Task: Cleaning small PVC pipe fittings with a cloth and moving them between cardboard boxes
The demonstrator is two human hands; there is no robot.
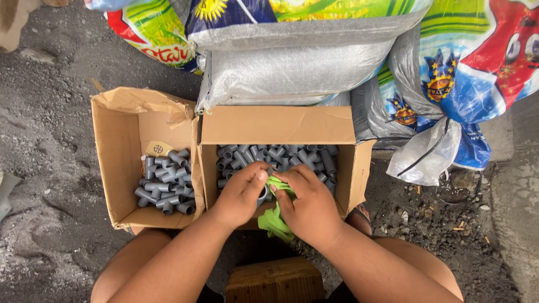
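Hands first: my left hand [242, 191] and my right hand [307, 206] are close together over the near edge of the right-hand cardboard box [342, 171], fingers nearly touching. My left hand is curled around a grey pipe fitting [261, 194], of which only a small curved part shows under my thumb and fingers. My right hand is closed on a green cloth [274, 220]; one end of the cloth lies pressed between my two hands against the fitting, and the rest hangs down crumpled below my right palm, in front of the box. Behind my hands the box holds a heap of grey pipe fittings [281, 156], lying every way up. Just beside it, touching along one wall, stands a second cardboard box [115, 151] with its flaps open, and in it lies a smaller heap of the same grey fittings [165, 182] with a small pale tag [159, 149] above them. Behind both boxes are stacked sacks, a silver-grey one [292, 67] resting on the back flap of the right box and colourful printed ones [466, 73] to the side. A wooden block [275, 281] sits between my knees on the dark gritty ground [50, 112].
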